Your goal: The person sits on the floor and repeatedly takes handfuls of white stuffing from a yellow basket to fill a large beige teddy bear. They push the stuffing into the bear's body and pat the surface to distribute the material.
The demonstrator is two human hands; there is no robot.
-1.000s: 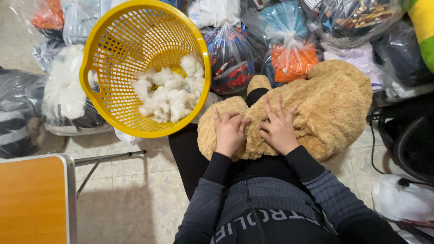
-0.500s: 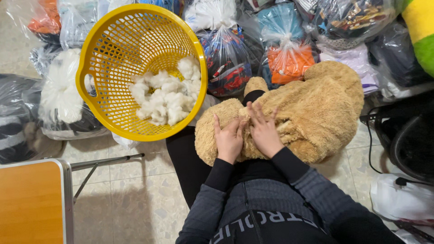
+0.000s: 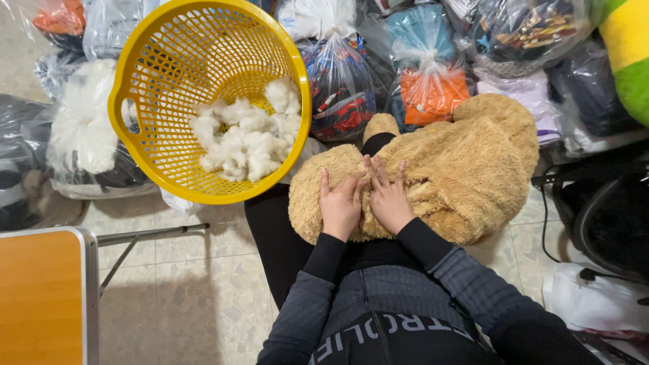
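Right hand (image 3: 390, 199) slid beside left hand (image 3: 341, 205); fingertips buried in plush bear (image 3: 466, 169).

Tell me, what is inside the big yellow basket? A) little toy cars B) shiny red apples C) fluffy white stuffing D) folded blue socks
C: clumps of fluffy white stuffing lie piled in the yellow basket, which tilts beside the tan plush toy that both hands, left hand and right hand, press on.
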